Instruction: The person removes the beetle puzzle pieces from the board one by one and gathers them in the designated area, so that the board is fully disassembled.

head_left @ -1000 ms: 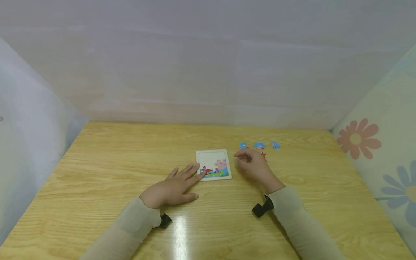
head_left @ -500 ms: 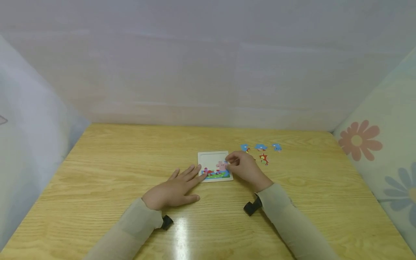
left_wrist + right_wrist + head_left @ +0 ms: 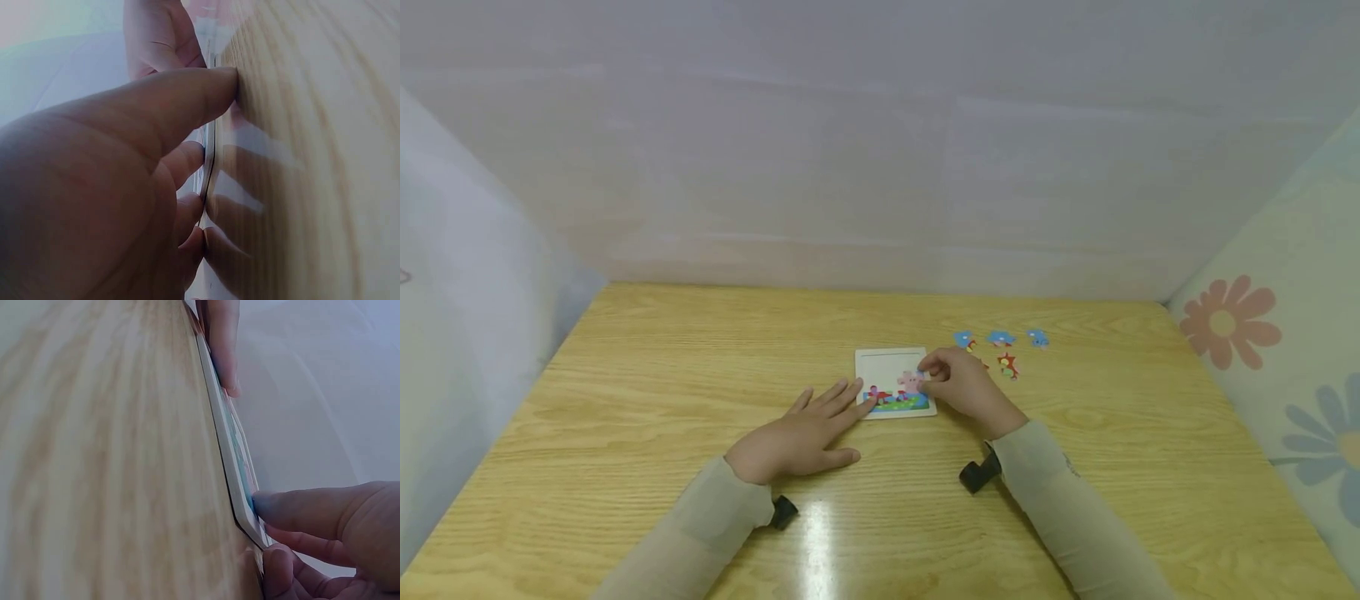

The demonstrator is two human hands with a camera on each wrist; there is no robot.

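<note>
A square jigsaw puzzle tray (image 3: 895, 352) with a pale rim lies on the table in the head view. Its lower part carries fitted pieces in green, blue and red. A pink pig-face puzzle piece (image 3: 910, 382) sits at the tray's right side. My left hand (image 3: 801, 437) lies flat with spread fingers, its fingertips resting on the tray's left edge. My right hand (image 3: 966, 390) has thumb and index finger bent at the pig-face piece, pinching its right edge. In the right wrist view the thumb (image 3: 300, 509) touches the picture surface while another finger curls by the tray's corner.
Several loose puzzle pieces lie right of the tray, among them a blue piece (image 3: 1002, 337), another blue piece (image 3: 1038, 337) and a red-yellow piece (image 3: 1008, 365). One more is partly hidden behind my right hand. A pale cloth wall (image 3: 880, 208) stands behind the table (image 3: 700, 333).
My right hand has moved left from beside the loose pieces to the tray's right edge, then stayed there. The left hand has kept its place on the tray.
</note>
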